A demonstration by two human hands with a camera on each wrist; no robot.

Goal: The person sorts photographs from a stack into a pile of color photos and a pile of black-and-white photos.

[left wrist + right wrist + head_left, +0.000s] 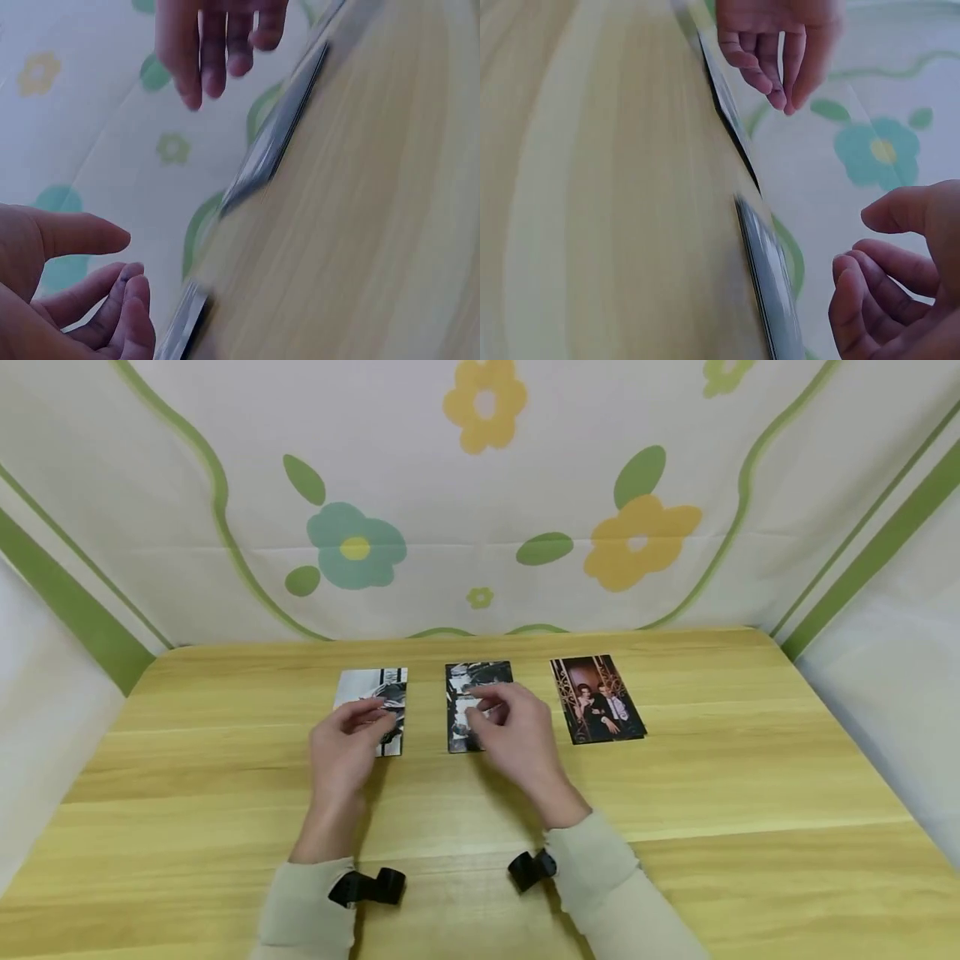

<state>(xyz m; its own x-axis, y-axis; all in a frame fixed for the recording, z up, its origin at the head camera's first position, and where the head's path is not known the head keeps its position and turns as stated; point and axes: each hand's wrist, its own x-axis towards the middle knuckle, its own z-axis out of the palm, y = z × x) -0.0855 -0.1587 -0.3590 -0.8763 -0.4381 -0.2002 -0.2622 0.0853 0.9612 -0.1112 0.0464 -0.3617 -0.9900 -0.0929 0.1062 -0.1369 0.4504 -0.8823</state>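
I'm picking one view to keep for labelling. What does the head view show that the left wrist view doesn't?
Only the head view shows all three photos face-up in a row, including the colour photo of two people at the right, plus both sleeves. Only the left wrist view shows the photo edges side-on, lying flat on the wood. Both show the left hand, the right hand, the wooden table and the floral cloth.

Glossy prints on your pale wood-grain table (675, 793)

Your three photos (597, 699) look slick paper; backdrop cloth (480, 485) matt, sleeves (600, 877) soft knit.

A light wooden table (675, 793) carries three photo cards (597, 699) lying flat, seemingly in a row.
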